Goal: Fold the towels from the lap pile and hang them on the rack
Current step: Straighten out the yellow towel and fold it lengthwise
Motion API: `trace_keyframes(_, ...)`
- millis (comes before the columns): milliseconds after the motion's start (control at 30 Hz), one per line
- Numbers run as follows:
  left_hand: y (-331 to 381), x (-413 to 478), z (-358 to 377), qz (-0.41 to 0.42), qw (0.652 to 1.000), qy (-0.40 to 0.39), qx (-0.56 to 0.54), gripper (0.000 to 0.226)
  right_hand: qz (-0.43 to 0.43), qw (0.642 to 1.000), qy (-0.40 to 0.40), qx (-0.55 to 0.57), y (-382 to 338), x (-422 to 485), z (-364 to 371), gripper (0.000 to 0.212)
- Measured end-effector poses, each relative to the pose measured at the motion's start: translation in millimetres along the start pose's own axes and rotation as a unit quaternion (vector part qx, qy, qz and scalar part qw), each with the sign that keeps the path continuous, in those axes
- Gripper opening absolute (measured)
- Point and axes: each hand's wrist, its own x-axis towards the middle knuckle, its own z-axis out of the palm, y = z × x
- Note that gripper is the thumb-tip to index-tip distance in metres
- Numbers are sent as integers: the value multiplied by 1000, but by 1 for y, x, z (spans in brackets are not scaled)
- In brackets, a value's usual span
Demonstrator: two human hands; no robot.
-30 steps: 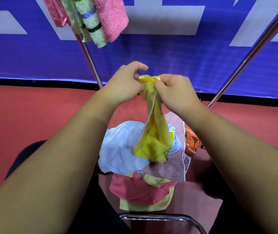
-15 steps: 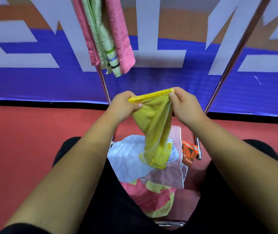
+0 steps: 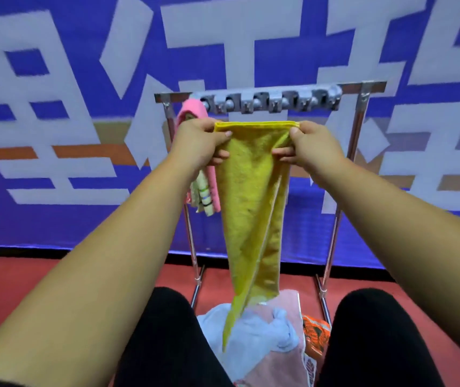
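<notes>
A yellow towel hangs stretched between both hands, its top edge level and taut just below the rack's top bar. My left hand pinches the towel's left top corner and my right hand pinches the right one. The towel narrows downward and its tip touches the lap pile, where a light blue towel lies over pink ones. The metal rack stands straight ahead, with a row of grey clips along its top bar. A pink towel and a striped pale one hang at the rack's left end, partly behind my left hand.
A blue banner with large white characters covers the wall behind the rack. The floor is red. An orange patterned cloth sits at the right edge of the pile, between my black-clad knees. The rack's legs stand on the floor just beyond the pile.
Both hands have risen and moved apart, spreading the yellow towel's top edge wide and lifting it off the pile. My view has tilted up, bringing the rack's top bar into sight.
</notes>
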Motion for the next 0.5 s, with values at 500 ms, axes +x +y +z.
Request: trace_keyframes(500,66,22,-41,51,988,103,100,15,-34,984,-29,-171,-92,15,-2,31)
